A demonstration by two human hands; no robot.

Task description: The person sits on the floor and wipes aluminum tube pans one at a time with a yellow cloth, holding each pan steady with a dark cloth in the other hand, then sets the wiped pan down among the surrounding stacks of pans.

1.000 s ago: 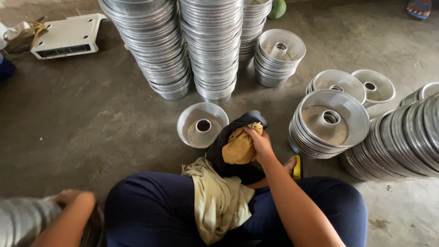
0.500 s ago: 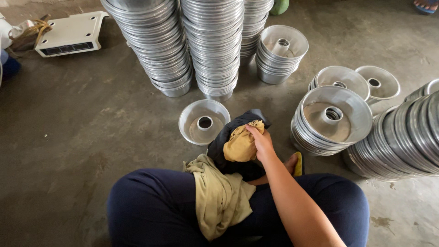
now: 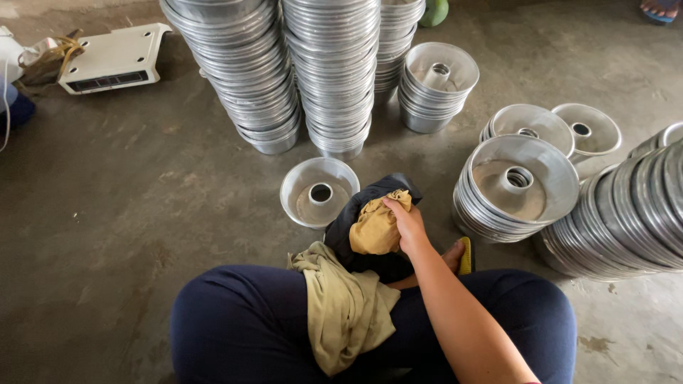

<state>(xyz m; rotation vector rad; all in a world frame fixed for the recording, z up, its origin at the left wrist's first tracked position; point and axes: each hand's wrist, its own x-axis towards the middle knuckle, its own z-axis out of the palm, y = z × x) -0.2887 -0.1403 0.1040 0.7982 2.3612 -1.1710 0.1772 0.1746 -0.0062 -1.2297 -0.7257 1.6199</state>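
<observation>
Gripping a bunched yellow cloth (image 3: pixel 373 229), the right hand (image 3: pixel 408 226) is seen closed around the fabric, fingers curled over its upper edge, and the cloth is pressed onto a dark rounded object (image 3: pixel 370 227) propped against the crossed legs (image 3: pixel 249 323); whether that object is a pan or only dark fabric cannot be told. The left hand is not in view. A single aluminium ring pan (image 3: pixel 319 192) with a centre tube lies just beyond the dark object, mouth up and apart from the hand, on the concrete floor (image 3: pixel 128 213). Tall stacks of the same pans (image 3: pixel 334 71) are ranged behind it, with lower stacks (image 3: pixel 516 185) to the right and a row leaning on edge at the far right. A pale olive rag (image 3: pixel 345 309) is draped over the lap. For wiping to be done well, the cloth is best kept bunched so a thick pad meets the surface, pressure should be carried by the fingertips, and the piece ought to be steadied against the legs so that it does not slip. The yellow cloth should be refolded once soiled.
</observation>
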